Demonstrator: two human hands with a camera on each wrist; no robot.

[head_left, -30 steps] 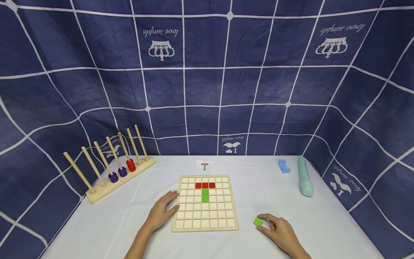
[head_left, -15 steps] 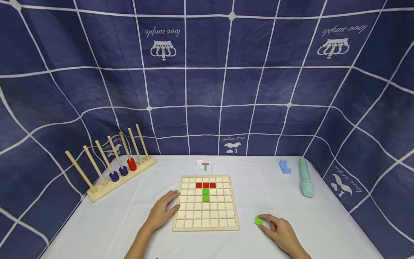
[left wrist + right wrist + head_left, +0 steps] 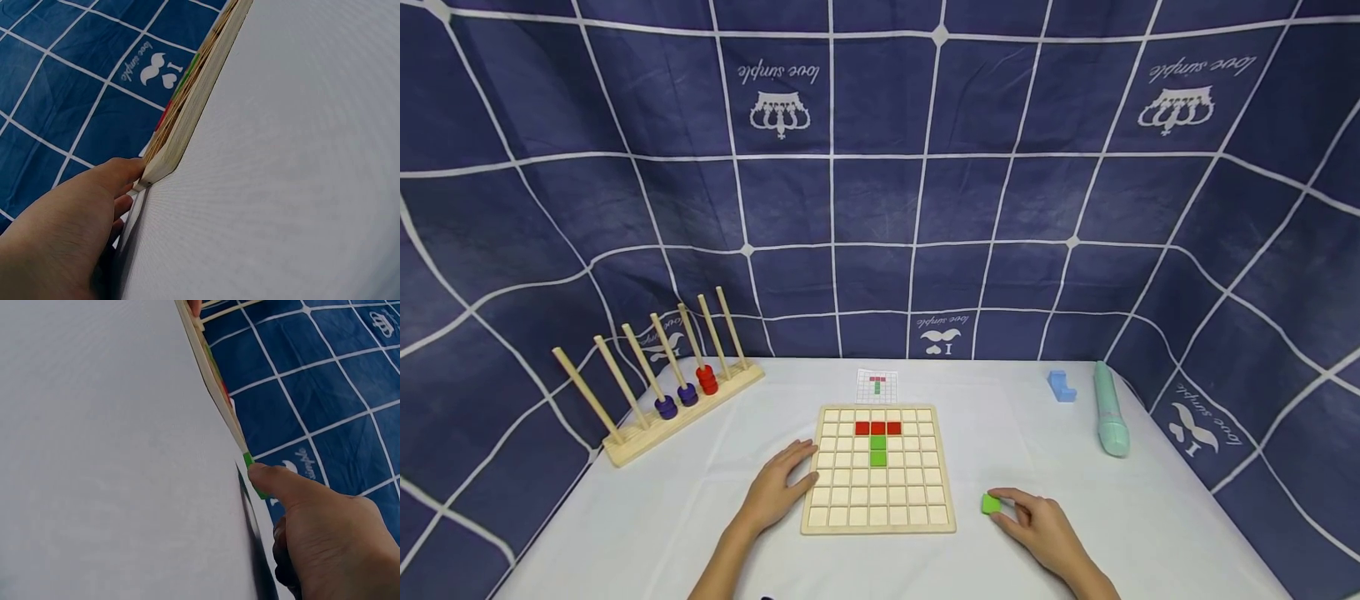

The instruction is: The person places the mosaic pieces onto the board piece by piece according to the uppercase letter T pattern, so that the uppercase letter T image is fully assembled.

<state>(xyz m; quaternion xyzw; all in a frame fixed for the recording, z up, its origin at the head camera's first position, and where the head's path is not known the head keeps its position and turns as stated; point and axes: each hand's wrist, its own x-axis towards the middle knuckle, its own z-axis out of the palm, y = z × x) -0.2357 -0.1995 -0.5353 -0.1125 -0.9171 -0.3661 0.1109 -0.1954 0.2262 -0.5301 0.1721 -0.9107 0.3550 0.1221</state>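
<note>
A square wooden grid board [image 3: 878,528] lies mid-table, with three red tiles [image 3: 877,428] in a row and two green tiles [image 3: 877,451] below the middle one. My left hand [image 3: 777,492] rests at the board's left edge, its fingers relaxed; the left wrist view shows the thumb against the board's corner [image 3: 164,164]. To the right of the board, my right hand [image 3: 1037,528] pinches a green tile [image 3: 990,504] between thumb and fingers. In the right wrist view the tile [image 3: 248,460] sticks out past the thumb, and the other fingers are mostly hidden.
A card [image 3: 877,387] with a red and green T pattern lies behind the board. At the left stands a wooden peg rack [image 3: 685,417] with purple and red rings. A blue block [image 3: 1062,386] and a mint-green microphone [image 3: 1110,408] lie back right.
My right hand has moved slightly left and away from me, carrying the green tile closer to the board. The tile has turned a little in its pinch. My left hand stays at the board.
</note>
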